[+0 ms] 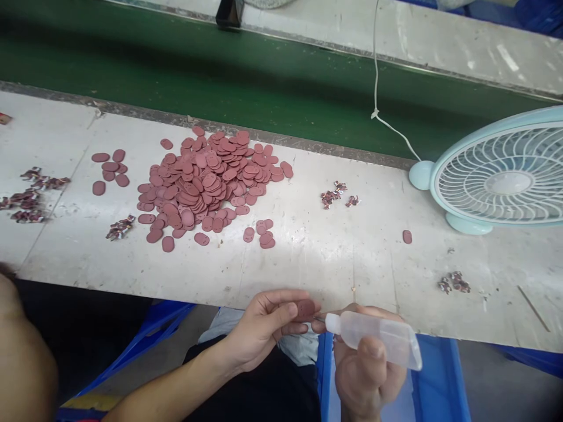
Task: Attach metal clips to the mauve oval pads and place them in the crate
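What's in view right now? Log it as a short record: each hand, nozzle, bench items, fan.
Left hand: pinching a dark red oval piece between thumb and fingers
Right hand: gripping a translucent squeeze bottle, tilted
Nozzle: pointed toward the oval piece; contact unclear
Bench: large pile of red ovals, with loose ovals around it
Small parts: clusters on both sides of the pile
Fan: pale blue, at picture right
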`<state>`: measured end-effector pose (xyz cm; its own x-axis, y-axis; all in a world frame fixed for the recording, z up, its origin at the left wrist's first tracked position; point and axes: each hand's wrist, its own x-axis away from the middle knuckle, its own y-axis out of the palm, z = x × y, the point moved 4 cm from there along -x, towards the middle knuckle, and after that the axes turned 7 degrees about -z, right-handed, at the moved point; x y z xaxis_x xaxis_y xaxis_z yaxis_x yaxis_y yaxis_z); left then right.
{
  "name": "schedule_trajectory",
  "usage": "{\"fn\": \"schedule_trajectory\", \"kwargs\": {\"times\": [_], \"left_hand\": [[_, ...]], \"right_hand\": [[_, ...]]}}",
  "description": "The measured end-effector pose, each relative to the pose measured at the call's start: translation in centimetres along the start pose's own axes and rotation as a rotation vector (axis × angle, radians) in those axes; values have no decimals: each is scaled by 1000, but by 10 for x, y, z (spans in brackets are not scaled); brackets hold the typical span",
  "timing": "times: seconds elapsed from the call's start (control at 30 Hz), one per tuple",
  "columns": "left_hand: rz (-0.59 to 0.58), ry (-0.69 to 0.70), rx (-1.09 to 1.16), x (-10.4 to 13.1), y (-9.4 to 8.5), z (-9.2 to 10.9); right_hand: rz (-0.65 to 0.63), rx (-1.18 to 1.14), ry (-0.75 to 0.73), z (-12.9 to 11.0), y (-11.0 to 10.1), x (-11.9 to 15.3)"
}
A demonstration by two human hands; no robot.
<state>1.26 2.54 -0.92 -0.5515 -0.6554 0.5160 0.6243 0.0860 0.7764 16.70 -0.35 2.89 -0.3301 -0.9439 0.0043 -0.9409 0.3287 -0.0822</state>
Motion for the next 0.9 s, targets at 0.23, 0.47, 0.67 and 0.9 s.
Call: {"fn": "schedule_trajectory", "kwargs": {"times": [0.23, 0.47, 0.67, 0.9], "left_hand": [[-39, 37, -13, 1, -1, 6], [32, 63, -25, 5, -13, 14], [65, 102, -40, 11, -15, 27], [91, 119, -22, 17, -17, 28]], "right_hand": [[-290, -1554, 491, 43, -42, -78], [-452, -1453, 325, 48, -55, -93], [-164, 351, -275, 6, 7, -113], [-354, 1016, -320, 33, 53, -209]]}}
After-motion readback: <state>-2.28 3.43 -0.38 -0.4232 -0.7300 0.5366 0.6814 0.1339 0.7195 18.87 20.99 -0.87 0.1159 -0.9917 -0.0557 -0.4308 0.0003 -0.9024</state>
